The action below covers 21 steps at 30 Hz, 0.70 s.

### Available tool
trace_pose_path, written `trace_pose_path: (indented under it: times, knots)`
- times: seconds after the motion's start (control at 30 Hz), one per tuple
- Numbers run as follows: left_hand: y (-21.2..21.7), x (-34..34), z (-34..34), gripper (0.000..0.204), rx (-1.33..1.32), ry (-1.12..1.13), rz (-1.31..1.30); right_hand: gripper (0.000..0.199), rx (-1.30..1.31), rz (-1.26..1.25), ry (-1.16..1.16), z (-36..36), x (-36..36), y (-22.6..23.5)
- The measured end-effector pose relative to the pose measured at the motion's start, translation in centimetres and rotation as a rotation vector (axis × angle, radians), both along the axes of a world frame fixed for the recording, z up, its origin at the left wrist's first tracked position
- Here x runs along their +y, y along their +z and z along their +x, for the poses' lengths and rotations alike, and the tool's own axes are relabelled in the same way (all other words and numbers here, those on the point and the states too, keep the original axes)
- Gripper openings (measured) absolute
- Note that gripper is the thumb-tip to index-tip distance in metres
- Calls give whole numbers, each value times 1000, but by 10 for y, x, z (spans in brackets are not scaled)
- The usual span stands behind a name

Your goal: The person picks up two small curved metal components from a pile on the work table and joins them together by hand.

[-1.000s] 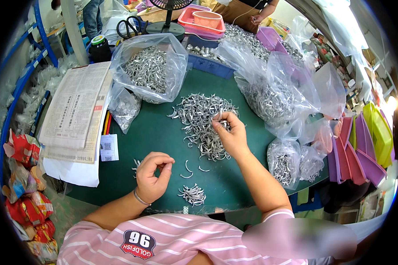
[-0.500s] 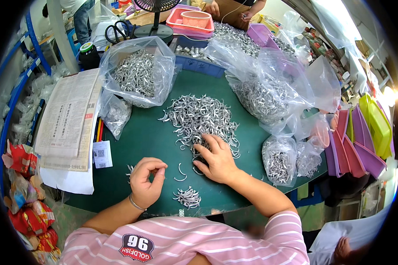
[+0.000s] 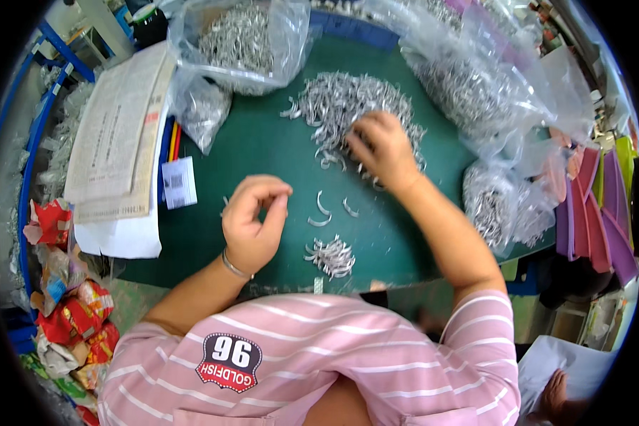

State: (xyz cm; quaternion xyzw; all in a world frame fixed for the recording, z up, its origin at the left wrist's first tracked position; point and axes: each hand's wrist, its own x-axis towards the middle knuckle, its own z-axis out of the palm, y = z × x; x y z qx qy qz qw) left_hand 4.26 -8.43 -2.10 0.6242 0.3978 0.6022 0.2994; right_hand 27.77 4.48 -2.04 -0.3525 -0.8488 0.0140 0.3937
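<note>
A broad pile of small curved silver metal pieces (image 3: pixel 334 106) is spread on the green tabletop (image 3: pixel 277 142). My right hand (image 3: pixel 385 150) rests on the pile's near right side, fingers apart and slightly blurred, touching the pieces. Further left, my left hand (image 3: pixel 254 220) is held over the table with thumb and forefinger curled together. Anything between those fingertips is too small to make out. Between my hands lie a few loose curved pieces (image 3: pixel 324 203). Close to the table's front edge sits a small heap of similar pieces (image 3: pixel 331 257).
Clear plastic bags of metal pieces (image 3: pixel 241 42) stand at the back left, with more bags (image 3: pixel 468 92) along the right. Newspaper sheets (image 3: pixel 113 135) and a small printed card (image 3: pixel 179 183) lie at left. Purple and pink plastic trays (image 3: pixel 593 206) are stacked far right.
The view has tipped downward, so the table sits higher in the picture. My right hand's fingers have drawn in on the pile. My left hand stays curled in about the same place.
</note>
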Motion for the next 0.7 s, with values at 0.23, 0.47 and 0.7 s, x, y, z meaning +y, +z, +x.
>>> trace_pose_path:
  times: [0.23, 0.47, 0.7]
  knots:
    - [0, 1, -2, 16, -25, -24, 27, 15, 245, -294, -249, 16, 19, 16]
    - [3, 0, -1, 17, -23, -32, 13, 12, -87, -318, -309, 32, -45, 39]
    - [18, 1, 12, 31, 596, -187, -106, 23, 1, -514, -41, 17, -105, 19]
